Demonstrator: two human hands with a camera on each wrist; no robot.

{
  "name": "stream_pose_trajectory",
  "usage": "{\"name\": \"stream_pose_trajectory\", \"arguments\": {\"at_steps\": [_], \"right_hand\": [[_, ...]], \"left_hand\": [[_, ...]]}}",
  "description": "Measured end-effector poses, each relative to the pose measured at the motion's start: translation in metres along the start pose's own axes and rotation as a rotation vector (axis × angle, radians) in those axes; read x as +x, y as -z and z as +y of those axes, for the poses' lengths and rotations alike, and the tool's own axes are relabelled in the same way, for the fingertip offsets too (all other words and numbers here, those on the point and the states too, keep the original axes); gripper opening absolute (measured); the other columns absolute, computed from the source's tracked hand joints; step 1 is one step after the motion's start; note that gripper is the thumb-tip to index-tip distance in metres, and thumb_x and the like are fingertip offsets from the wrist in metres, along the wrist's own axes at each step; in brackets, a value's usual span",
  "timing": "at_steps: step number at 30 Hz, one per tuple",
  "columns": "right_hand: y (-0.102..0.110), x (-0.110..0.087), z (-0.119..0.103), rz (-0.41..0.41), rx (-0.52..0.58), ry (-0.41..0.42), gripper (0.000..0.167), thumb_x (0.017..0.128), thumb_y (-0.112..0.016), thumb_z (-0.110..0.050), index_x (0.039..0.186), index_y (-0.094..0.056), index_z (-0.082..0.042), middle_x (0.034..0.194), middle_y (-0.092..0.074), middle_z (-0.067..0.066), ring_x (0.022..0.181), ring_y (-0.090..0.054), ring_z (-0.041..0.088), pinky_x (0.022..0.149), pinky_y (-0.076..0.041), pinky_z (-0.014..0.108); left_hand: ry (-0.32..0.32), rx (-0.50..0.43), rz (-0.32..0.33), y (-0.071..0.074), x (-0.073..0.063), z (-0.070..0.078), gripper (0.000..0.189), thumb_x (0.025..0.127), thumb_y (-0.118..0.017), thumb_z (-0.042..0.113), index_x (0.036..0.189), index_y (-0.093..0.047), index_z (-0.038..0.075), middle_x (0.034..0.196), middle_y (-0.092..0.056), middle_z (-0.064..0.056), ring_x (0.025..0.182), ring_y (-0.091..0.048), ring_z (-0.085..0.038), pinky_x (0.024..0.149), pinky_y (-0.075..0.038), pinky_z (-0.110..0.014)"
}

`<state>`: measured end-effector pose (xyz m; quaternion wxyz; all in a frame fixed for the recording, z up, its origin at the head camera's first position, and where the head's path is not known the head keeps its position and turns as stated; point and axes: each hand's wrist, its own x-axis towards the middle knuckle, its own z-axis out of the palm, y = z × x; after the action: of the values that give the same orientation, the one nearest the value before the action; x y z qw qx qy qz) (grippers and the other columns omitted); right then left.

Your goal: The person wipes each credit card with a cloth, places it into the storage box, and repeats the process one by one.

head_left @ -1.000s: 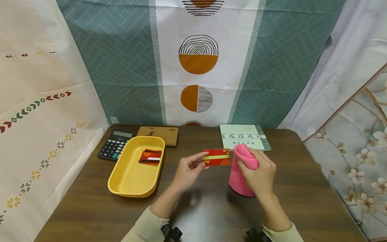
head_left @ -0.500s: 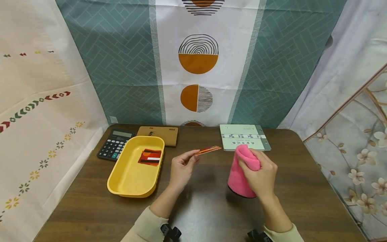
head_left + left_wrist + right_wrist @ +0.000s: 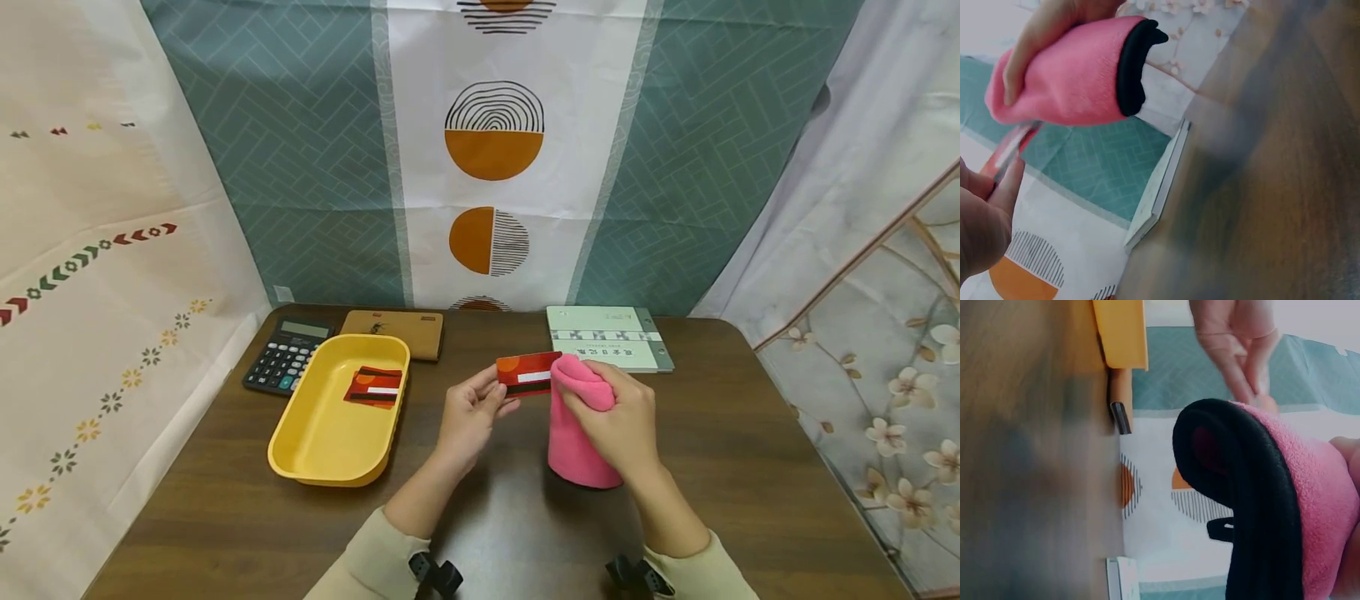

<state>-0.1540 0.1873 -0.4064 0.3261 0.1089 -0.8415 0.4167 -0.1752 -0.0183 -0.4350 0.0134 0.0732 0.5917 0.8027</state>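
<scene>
My left hand [image 3: 471,415] pinches a red bank card [image 3: 525,372] by its left edge, above the table. The card's side with a black stripe and a white strip faces the head camera. In my right hand [image 3: 621,417] is a folded pink cloth [image 3: 581,433] with black edging, gripped near its top and hanging down. The cloth's upper part overlaps the card's right end. From the left wrist view, the cloth [image 3: 1079,75] sits right at the card's end. The right wrist view shows the cloth's rolled black edge [image 3: 1266,506], with the card mostly hidden behind it.
A yellow tray [image 3: 318,462] stands at the left, with several red cards [image 3: 375,386] lying in it. Behind it are a black calculator [image 3: 285,354] and a brown box-like item [image 3: 408,333]. A pale green book [image 3: 607,337] lies at the back right of the brown table [image 3: 750,467].
The card has been turned over from its gold-striped face, edge-on midway, to its black-striped face. My right hand has moved left with the cloth, which now meets the card's right end.
</scene>
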Motion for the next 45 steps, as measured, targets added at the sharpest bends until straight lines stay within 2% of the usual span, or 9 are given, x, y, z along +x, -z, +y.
{"name": "stream_pose_trajectory", "arguments": {"at_steps": [5, 7, 14, 17, 20, 26, 32, 38, 45], "right_hand": [[-0.003, 0.005, 0.002, 0.011, -0.121, -0.005, 0.042, 0.074, -0.091, -0.02, 0.11, -0.076, -0.005, 0.098, -0.077, 0.01, 0.082, -0.073, 0.028, 0.063, -0.059, 0.04], [-0.003, 0.006, 0.0, 0.005, -0.149, -0.013, 0.043, 0.075, -0.09, -0.024, 0.111, -0.076, -0.005, 0.097, -0.077, 0.011, 0.08, -0.073, 0.03, 0.062, -0.058, 0.044], [-0.003, 0.011, -0.004, -0.012, -0.221, -0.018, 0.043, 0.077, -0.088, -0.027, 0.113, -0.076, -0.006, 0.098, -0.076, 0.012, 0.073, -0.071, 0.031, 0.059, -0.056, 0.042], [-0.002, 0.014, -0.007, -0.001, -0.233, -0.017, 0.042, 0.078, -0.087, -0.027, 0.113, -0.076, -0.007, 0.098, -0.076, 0.012, 0.072, -0.07, 0.031, 0.058, -0.055, 0.042], [-0.005, 0.014, -0.011, -0.002, -0.248, -0.002, 0.042, 0.077, -0.087, -0.025, 0.113, -0.076, -0.008, 0.096, -0.076, 0.012, 0.071, -0.069, 0.031, 0.056, -0.054, 0.041], [-0.017, 0.009, -0.023, -0.041, -0.188, 0.11, 0.039, 0.076, -0.088, -0.023, 0.11, -0.077, -0.009, 0.092, -0.075, 0.009, 0.069, -0.068, 0.027, 0.054, -0.053, 0.04], [-0.016, 0.01, -0.03, -0.051, -0.18, 0.154, 0.045, 0.07, -0.093, -0.02, 0.111, -0.077, -0.009, 0.096, -0.074, 0.009, 0.073, -0.07, 0.029, 0.056, -0.055, 0.043], [-0.018, 0.001, -0.03, -0.133, -0.218, 0.193, 0.047, 0.068, -0.095, -0.022, 0.111, -0.078, -0.011, 0.094, -0.072, 0.005, 0.071, -0.068, 0.026, 0.054, -0.055, 0.04], [-0.009, 0.0, -0.01, -0.073, -0.214, 0.122, 0.046, 0.068, -0.093, -0.015, 0.111, -0.078, -0.009, 0.095, -0.073, 0.008, 0.074, -0.069, 0.028, 0.058, -0.055, 0.042]], "left_hand": [[-0.065, 0.014, -0.052, -0.001, 0.0, 0.005, 0.053, 0.098, -0.055, -0.013, 0.148, -0.051, 0.002, 0.123, -0.065, -0.03, 0.108, -0.069, -0.03, 0.085, -0.06, -0.038], [-0.097, 0.028, -0.076, -0.001, 0.001, 0.005, 0.052, 0.097, -0.055, -0.014, 0.147, -0.051, 0.001, 0.121, -0.065, -0.032, 0.107, -0.069, -0.029, 0.085, -0.06, -0.038], [-0.14, 0.085, -0.123, -0.001, 0.004, 0.006, 0.049, 0.097, -0.056, -0.013, 0.145, -0.052, -0.004, 0.117, -0.065, -0.035, 0.107, -0.069, -0.03, 0.086, -0.06, -0.036], [-0.133, 0.102, -0.128, -0.002, 0.006, 0.007, 0.05, 0.096, -0.056, -0.014, 0.145, -0.052, -0.003, 0.118, -0.065, -0.035, 0.108, -0.068, -0.035, 0.086, -0.059, -0.036], [-0.136, 0.119, -0.176, -0.004, 0.007, 0.008, 0.051, 0.096, -0.056, -0.015, 0.146, -0.05, -0.003, 0.122, -0.064, -0.034, 0.112, -0.066, -0.042, 0.086, -0.059, -0.037], [-0.16, 0.157, -0.282, -0.012, 0.007, 0.005, 0.053, 0.097, -0.05, -0.017, 0.148, -0.045, -0.006, 0.128, -0.061, -0.033, 0.114, -0.065, -0.035, 0.088, -0.059, -0.038], [-0.181, 0.15, -0.282, -0.012, 0.005, 0.007, 0.055, 0.096, -0.05, -0.018, 0.149, -0.045, -0.005, 0.133, -0.06, -0.029, 0.117, -0.063, -0.032, 0.088, -0.059, -0.037], [-0.18, 0.154, -0.264, -0.008, 0.005, 0.008, 0.054, 0.097, -0.05, -0.016, 0.149, -0.046, -0.003, 0.133, -0.06, -0.027, 0.119, -0.062, -0.035, 0.09, -0.058, -0.038], [-0.164, 0.073, -0.224, 0.0, 0.002, 0.011, 0.056, 0.094, -0.052, -0.021, 0.148, -0.045, -0.005, 0.125, -0.062, -0.035, 0.114, -0.064, -0.042, 0.088, -0.059, -0.039]]}}
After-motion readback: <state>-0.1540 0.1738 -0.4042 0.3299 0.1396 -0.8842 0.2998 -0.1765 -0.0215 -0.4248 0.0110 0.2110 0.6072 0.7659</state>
